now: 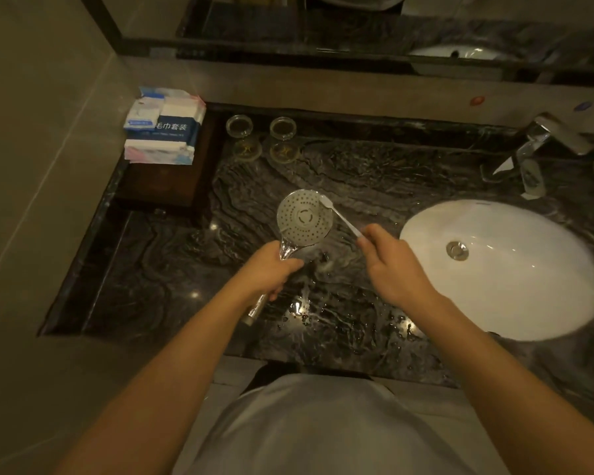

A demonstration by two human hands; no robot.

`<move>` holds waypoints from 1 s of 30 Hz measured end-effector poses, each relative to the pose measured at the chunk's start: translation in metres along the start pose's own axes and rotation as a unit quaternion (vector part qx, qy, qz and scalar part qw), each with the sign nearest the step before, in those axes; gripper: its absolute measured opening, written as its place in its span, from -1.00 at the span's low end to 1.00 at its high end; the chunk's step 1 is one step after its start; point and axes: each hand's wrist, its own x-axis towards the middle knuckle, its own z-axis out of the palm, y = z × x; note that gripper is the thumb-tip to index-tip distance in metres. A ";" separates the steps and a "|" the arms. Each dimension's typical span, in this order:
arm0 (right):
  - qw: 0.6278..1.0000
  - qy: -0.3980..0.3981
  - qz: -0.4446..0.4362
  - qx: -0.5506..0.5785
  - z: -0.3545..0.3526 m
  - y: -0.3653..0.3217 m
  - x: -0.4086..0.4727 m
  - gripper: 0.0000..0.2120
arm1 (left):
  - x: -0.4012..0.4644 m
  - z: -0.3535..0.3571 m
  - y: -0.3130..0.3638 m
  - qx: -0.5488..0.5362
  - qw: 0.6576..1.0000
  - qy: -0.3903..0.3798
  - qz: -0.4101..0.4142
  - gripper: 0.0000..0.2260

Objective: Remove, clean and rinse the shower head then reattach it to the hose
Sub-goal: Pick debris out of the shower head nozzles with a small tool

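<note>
Gripping the chrome handle of the shower head (304,217), the left hand (271,267) has its fingers curled round the stem just below the round spray face. That face is turned up toward the camera, with its rings of small nozzles and a pale centre showing. The lower end of the handle sticks out beneath the hand, with no hose on it. The shower head is held above the dark veined marble countertop (357,173), to the left of the basin.

A white toothbrush (338,214) is pinched at its handle end by the right hand (395,262), thumb and fingers closed together on it. The brush slants up and to the left, and its bristle end lies against the upper right rim of the spray face.

An oval white sink (528,293) is set into the counter on the right, with a metal drain (457,250) at its centre. Behind it stands a chrome faucet (542,138). Two clear glass cups (261,126) stand side by side near the back edge of the counter. To their left, wrapped towel packs (165,126) in blue and white lie stacked on a dark wooden tray (158,183). The counter surface looks wet and glossy.
</note>
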 end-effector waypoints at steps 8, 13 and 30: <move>0.999 -0.010 -0.038 0.013 0.024 -0.016 0.003 -0.47 | -0.003 0.015 -0.007 -0.020 0.998 0.052 0.019 -0.94; 0.992 -0.054 -0.077 -0.087 0.021 -0.018 0.002 -0.46 | -0.002 0.010 -0.012 0.005 0.999 0.041 0.016 -0.99; 0.998 -0.020 -0.005 -0.051 0.023 -0.022 0.011 -0.44 | 0.000 0.003 -0.016 0.102 0.994 0.046 0.016 -0.95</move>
